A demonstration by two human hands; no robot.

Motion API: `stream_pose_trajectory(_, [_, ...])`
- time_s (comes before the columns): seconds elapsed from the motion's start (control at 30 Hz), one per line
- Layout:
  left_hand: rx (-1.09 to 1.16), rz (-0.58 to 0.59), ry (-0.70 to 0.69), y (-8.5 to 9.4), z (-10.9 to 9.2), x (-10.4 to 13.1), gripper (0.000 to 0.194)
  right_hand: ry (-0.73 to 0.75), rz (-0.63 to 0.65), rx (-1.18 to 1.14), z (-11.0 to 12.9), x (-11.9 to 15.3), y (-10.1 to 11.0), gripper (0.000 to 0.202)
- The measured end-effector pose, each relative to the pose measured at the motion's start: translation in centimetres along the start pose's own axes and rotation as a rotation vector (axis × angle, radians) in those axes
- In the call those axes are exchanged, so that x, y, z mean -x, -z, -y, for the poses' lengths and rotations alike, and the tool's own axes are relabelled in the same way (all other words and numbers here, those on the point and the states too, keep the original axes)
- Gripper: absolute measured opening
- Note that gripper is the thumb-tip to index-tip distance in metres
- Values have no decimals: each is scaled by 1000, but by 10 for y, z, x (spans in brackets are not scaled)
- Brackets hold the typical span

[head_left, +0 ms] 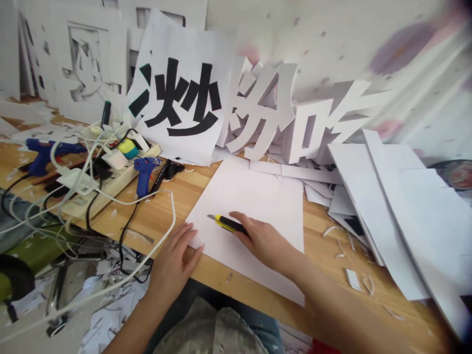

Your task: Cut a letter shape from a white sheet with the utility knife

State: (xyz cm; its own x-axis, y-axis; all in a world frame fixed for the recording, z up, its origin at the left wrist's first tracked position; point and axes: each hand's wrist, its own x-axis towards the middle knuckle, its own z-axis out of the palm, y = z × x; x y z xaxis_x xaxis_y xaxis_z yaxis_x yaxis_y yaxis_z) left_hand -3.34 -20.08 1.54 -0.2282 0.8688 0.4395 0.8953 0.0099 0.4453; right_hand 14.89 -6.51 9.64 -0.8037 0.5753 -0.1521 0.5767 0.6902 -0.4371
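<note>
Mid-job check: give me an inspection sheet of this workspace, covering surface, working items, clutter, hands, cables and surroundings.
Surface: wooden tabletop, dotted with small white scraps.
Job's things: white sheet lying flat; yellow-and-black cutter over it, blade out; blade contact unclear.
Clutter: white boards piled at right; two blue glue guns at left.
Hands: right hand grips the cutter; left hand lies at the sheet's left corner, holding nothing.
Cables: white and black, tangled around the power strip; one white cable loops near the left hand.
Surroundings: printed character page and white raised characters stand behind; patterned backdrop.
</note>
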Motion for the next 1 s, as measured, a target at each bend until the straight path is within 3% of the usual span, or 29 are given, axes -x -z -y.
stream_pose_trajectory(0.1, [1,5,15,0,0,1,31,104,57,78,17,-24,-11,41])
stream_pose_trajectory(0.23, [-6,15,26,0,0,1,31,162,32,178,24,-38,-22,41])
stream_pose_trajectory(1.0, [-7,8,29,0,-2,1,30,188,29,229,22,-37,-25,42])
